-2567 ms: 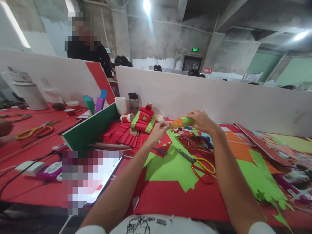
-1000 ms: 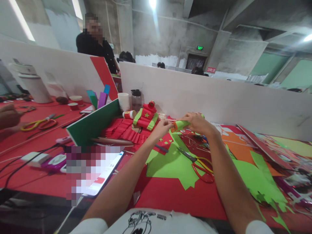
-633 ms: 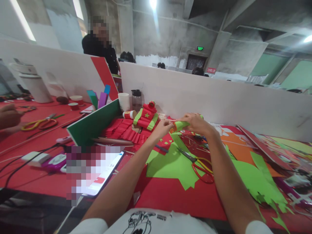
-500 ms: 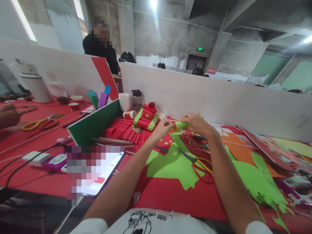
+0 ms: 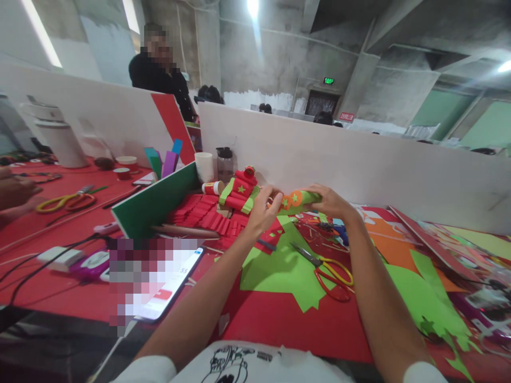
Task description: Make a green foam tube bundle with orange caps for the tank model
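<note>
A green paper roll [image 5: 309,198] with orange patches and small green stars is held between my hands above the table. My left hand [image 5: 266,206] is closed on its left end, thumb and fingers pinched together. Round the right end, my right hand [image 5: 328,201] has its fingers wrapped. Below lies a large green paper sheet [image 5: 275,271] with jagged edges, and scissors [image 5: 325,266] with red and yellow handles rest partly on it. Just left of my left hand stands a red paper piece [image 5: 241,189] with a green star and green strips.
Folded red paper [image 5: 199,213] lies beside a green board [image 5: 155,202]. A phone [image 5: 175,287] rests at the front left. Orange paper [image 5: 383,234] and green scraps [image 5: 415,292] lie right. Another person's hands [image 5: 16,189] are at far left. A white partition [image 5: 359,159] stands behind.
The roll has turned, showing more orange patches and stars. My left hand has shifted slightly left, and my right hand slightly right. The other person's hands at the far left have moved.
</note>
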A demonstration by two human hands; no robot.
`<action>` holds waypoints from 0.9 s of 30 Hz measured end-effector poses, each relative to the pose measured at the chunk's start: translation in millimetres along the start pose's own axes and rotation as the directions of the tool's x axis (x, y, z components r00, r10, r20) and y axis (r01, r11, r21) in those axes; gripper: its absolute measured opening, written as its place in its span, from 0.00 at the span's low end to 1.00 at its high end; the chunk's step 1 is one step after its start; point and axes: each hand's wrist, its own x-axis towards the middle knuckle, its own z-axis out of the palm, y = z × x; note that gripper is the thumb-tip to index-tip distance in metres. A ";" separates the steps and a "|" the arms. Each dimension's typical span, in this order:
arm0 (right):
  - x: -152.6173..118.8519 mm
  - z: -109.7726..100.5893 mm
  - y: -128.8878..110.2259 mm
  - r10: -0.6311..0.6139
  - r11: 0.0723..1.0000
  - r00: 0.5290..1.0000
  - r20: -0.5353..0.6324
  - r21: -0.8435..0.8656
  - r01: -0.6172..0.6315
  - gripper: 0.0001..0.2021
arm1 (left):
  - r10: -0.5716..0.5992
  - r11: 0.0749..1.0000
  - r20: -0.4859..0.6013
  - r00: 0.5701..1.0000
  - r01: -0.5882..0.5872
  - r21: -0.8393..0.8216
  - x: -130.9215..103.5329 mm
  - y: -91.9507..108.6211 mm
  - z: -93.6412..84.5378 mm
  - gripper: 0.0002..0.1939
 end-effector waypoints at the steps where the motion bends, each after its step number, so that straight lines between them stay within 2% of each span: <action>1: -1.6 -0.8 3.2 0.003 0.999 1.000 -0.020 0.032 -0.003 0.22 | 0.086 0.994 0.010 0.996 -0.087 0.068 -2.1 1.8 -1.3 0.12; 4: -5.4 -2.4 11.1 0.037 0.997 0.998 -0.055 0.075 -0.033 0.22 | 0.263 0.928 0.130 0.956 -0.288 0.236 -8.1 4.3 -3.2 0.16; 9: -7.7 -3.7 13.5 0.064 0.990 0.996 -0.067 0.131 -0.055 0.22 | 0.360 0.822 0.309 0.880 -0.456 0.341 -12.5 0.2 -0.4 0.21; 20: -7.8 -3.7 13.4 0.048 0.984 0.997 -0.054 0.174 -0.038 0.21 | 0.364 0.739 0.375 0.852 -0.510 0.441 -11.4 -7.4 1.5 0.26; 27: -7.5 -4.4 10.1 0.049 0.982 0.998 -0.041 0.187 -0.040 0.22 | 0.368 0.725 0.385 0.846 -0.521 0.451 -11.4 -9.8 1.6 0.28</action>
